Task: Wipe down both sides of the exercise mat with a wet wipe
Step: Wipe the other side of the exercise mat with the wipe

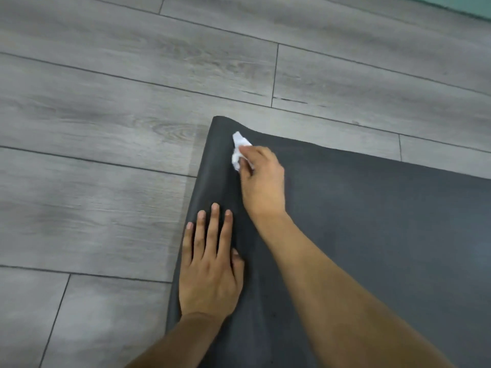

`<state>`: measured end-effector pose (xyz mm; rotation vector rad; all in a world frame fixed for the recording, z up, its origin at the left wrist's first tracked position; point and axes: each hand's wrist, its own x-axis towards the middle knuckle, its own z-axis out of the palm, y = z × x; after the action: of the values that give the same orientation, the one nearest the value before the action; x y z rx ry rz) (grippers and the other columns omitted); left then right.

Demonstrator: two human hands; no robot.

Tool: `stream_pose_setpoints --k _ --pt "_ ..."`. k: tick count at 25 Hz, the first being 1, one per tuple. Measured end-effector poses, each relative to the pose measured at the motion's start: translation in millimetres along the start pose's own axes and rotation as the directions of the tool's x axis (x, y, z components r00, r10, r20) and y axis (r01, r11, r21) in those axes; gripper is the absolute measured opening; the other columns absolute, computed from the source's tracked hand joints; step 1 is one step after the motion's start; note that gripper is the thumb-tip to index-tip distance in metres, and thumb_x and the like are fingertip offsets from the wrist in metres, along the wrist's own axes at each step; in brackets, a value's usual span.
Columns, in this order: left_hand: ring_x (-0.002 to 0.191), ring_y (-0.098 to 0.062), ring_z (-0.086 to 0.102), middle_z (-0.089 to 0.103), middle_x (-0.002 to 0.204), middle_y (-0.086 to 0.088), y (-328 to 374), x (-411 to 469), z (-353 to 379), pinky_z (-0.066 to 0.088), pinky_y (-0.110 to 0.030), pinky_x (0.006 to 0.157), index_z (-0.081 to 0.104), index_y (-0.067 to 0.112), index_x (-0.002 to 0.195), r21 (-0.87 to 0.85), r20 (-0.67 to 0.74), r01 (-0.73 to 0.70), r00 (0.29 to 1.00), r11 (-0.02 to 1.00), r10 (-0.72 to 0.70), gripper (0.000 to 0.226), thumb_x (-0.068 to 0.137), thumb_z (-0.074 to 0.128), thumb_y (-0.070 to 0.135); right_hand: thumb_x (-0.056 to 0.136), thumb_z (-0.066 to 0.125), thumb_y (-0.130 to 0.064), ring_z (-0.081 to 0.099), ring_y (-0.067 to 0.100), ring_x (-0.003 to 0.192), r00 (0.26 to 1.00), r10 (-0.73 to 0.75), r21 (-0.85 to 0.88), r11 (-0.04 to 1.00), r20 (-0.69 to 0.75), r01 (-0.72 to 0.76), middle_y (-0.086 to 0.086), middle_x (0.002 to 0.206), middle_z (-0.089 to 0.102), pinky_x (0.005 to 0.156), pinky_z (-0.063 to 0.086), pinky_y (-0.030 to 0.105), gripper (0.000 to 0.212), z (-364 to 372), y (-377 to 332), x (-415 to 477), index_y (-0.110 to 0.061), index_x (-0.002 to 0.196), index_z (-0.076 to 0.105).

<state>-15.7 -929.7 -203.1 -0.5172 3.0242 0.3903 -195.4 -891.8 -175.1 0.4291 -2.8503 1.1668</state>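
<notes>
A dark grey exercise mat (372, 221) lies flat on the floor, filling the lower right of the view, with its far left corner slightly raised. My right hand (261, 181) grips a crumpled white wet wipe (239, 150) and holds it against the mat near that far left corner. My left hand (210, 264) rests flat on the mat beside its left edge, fingers straight and spread, pointing away from me.
Grey wood-look floor planks (106, 128) surround the mat to the left and beyond. A strip of pale green wall or skirting (467, 4) shows at the top right corner.
</notes>
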Motion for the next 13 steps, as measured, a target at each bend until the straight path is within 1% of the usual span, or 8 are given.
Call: stream_pose_setpoints --k 2,3,5,6,7,8,10,13 --pt "0.158 -0.029 0.012 0.017 0.17 -0.011 -1 1 3 0.015 -0.051 0.127 0.023 0.013 0.161 0.02 -0.002 0.006 1.0 1.0 -0.006 0.066 0.098 0.034 0.03 0.087 0.06 -0.001 0.058 0.02 0.099 0.982 -0.163 0.046 0.986 0.092 0.16 0.004 0.111 0.066 0.088 0.048 0.029 0.032 27 -19 0 -0.011 0.116 0.07" --pt "0.158 -0.029 0.011 0.018 0.169 -0.012 -2 -2 5 0.014 -0.051 0.127 0.023 0.011 0.16 0.015 -0.02 0.008 1.0 1.0 -0.008 0.064 0.099 0.034 0.03 0.085 0.062 0.0 0.058 0.025 0.098 0.957 -0.25 0.05 0.968 0.146 0.245 0.006 0.11 0.067 0.085 0.051 0.035 0.031 37 -26 2 -0.008 0.114 0.071" --pt "0.157 -0.03 0.014 0.025 0.167 -0.014 1 -3 5 0.015 -0.052 0.126 0.025 0.008 0.157 0.048 -0.024 0.005 1.0 0.999 -0.004 0.063 0.1 0.033 0.031 0.081 0.064 0.002 0.057 0.029 0.095 0.861 -0.437 0.008 0.893 0.259 0.45 0.01 0.104 0.066 0.074 0.054 0.041 0.022 43 -29 1 -0.003 0.102 0.072" --pt "0.157 -0.029 0.015 0.027 0.166 -0.014 1 -1 4 0.016 -0.052 0.126 0.028 0.008 0.157 0.063 -0.017 0.005 1.0 0.998 -0.004 0.062 0.099 0.032 0.031 0.079 0.065 0.003 0.056 0.029 0.092 0.833 -0.474 -0.016 0.867 0.286 0.499 0.011 0.1 0.065 0.07 0.053 0.042 0.018 41 -23 1 -0.001 0.095 0.071" --pt "0.157 -0.029 0.015 0.025 0.167 -0.013 1 0 3 0.015 -0.051 0.126 0.029 0.01 0.158 0.075 -0.012 0.012 1.0 0.997 -0.011 0.062 0.099 0.032 0.03 0.076 0.066 0.006 0.055 0.028 0.088 0.845 -0.462 -0.041 0.871 0.27 0.49 0.011 0.096 0.064 0.067 0.052 0.04 0.016 35 -13 0 -0.001 0.09 0.07" --pt "0.158 -0.028 0.014 0.021 0.169 -0.011 1 1 1 0.014 -0.05 0.127 0.028 0.013 0.16 0.086 -0.012 0.02 1.0 0.996 -0.019 0.063 0.099 0.032 0.03 0.073 0.067 0.008 0.055 0.027 0.085 0.885 -0.407 -0.073 0.899 0.228 0.432 0.01 0.092 0.063 0.065 0.051 0.038 0.017 23 -2 -2 -0.001 0.086 0.07" --pt "0.158 -0.026 0.014 0.017 0.17 -0.007 4 0 -1 0.014 -0.049 0.127 0.025 0.016 0.162 0.106 -0.02 0.018 1.0 0.994 -0.016 0.066 0.098 0.03 0.03 0.071 0.066 0.01 0.053 0.025 0.081 0.955 -0.27 -0.116 0.952 0.12 0.283 0.008 0.091 0.062 0.062 0.047 0.031 0.019 -4 24 -9 -0.003 0.084 0.069" --pt "0.157 -0.026 0.015 0.017 0.17 -0.006 7 2 -4 0.017 -0.051 0.126 0.025 0.016 0.162 0.121 -0.018 0.017 1.0 0.992 -0.014 0.066 0.097 0.03 0.03 0.073 0.063 0.012 0.051 0.022 0.079 0.988 -0.146 -0.186 0.971 0.044 0.151 0.004 0.092 0.063 0.062 0.042 0.027 0.023 -49 69 -19 -0.006 0.087 0.069"
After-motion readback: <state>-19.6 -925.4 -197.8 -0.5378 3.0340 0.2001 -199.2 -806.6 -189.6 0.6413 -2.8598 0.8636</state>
